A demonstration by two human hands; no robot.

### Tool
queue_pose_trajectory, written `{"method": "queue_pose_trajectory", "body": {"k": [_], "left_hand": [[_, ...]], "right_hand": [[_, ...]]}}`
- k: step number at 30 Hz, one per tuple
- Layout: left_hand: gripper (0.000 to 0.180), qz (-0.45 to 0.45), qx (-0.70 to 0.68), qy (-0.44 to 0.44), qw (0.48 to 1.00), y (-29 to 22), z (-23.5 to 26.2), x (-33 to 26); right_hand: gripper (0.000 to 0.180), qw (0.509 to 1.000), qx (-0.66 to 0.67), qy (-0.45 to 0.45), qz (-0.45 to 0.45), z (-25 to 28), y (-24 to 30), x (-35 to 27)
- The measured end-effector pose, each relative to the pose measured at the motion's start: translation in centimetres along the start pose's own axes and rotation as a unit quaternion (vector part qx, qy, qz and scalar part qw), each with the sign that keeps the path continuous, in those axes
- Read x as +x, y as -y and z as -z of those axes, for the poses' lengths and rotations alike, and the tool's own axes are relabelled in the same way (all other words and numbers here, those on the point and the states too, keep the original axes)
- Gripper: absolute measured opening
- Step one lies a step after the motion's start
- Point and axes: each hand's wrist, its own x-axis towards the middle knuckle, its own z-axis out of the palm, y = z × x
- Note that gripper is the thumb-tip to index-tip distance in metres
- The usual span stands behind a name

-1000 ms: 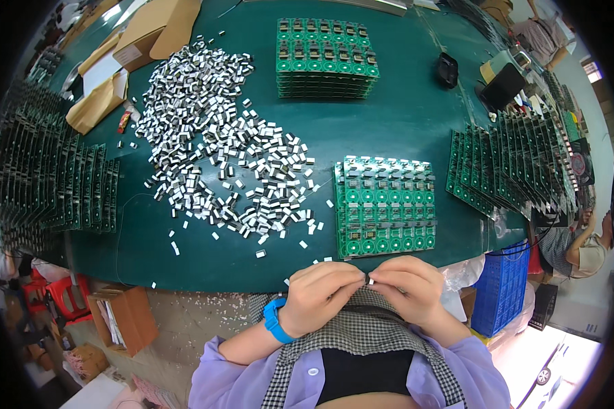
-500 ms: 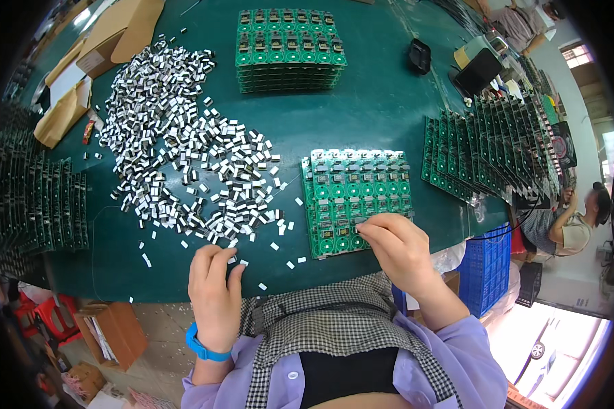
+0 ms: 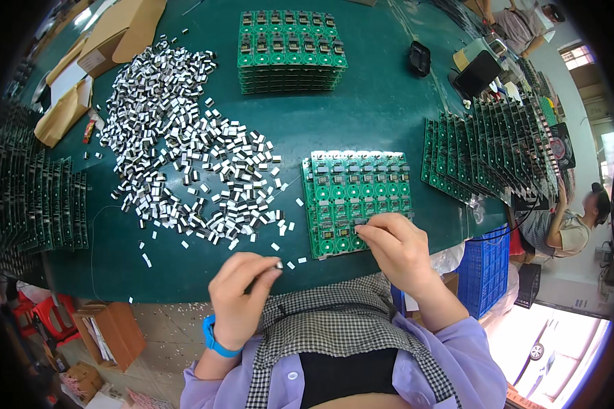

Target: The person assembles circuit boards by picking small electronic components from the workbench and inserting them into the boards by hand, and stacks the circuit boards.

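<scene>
My left hand (image 3: 242, 293), wearing a blue wristband, is just off the table's near edge. Its thumb and forefinger pinch a small white-and-black block-shaped component (image 3: 279, 264). My right hand (image 3: 397, 249) reaches over a green circuit board panel (image 3: 361, 193). Its thumb and forefinger are pressed together at the panel's lower row, on a small component mostly hidden by the fingertips. Several small display parts (image 3: 344, 233) sit on that row to the left of the fingertips. A wide heap of loose white-and-black components (image 3: 160, 102) spreads to the left of the panel.
A stack of circuit panels (image 3: 291, 61) stands at the back. More panels lean upright at right (image 3: 484, 146) and left (image 3: 48, 204). A black tray (image 3: 419, 58), an opened carton (image 3: 119, 37) and a blue crate (image 3: 484, 269) are around. Other people (image 3: 576, 225) are at right.
My left hand has risen from the heap's near edge and moved right, now with a small component in its pinch. My right hand stays at nearly the same spot on the panel.
</scene>
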Motion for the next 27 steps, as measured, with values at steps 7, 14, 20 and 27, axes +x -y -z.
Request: {"method": "queue_pose_trajectory", "body": {"k": [7,14,20,27], "left_hand": [[0.015,0.004,-0.173,0.115,0.978,-1.8,-2.5,0.4],[0.017,-0.004,-0.204,0.155,0.966,-1.2,-4.2,-0.1],[0.019,-0.02,-0.221,0.146,0.964,-0.8,-4.4,-0.4],[0.021,-0.2,-0.093,0.033,0.975,-0.7,-5.2,-0.4]], "right_hand": [[0.033,0.997,0.052,-0.055,0.024,1.4,2.3,-0.3],[0.034,0.918,0.384,0.022,-0.097,-0.6,3.5,-1.9],[0.026,0.888,0.44,0.032,-0.129,-1.0,3.0,-2.6],[0.02,0.752,0.621,0.015,-0.22,-1.5,3.5,-3.3]]}}
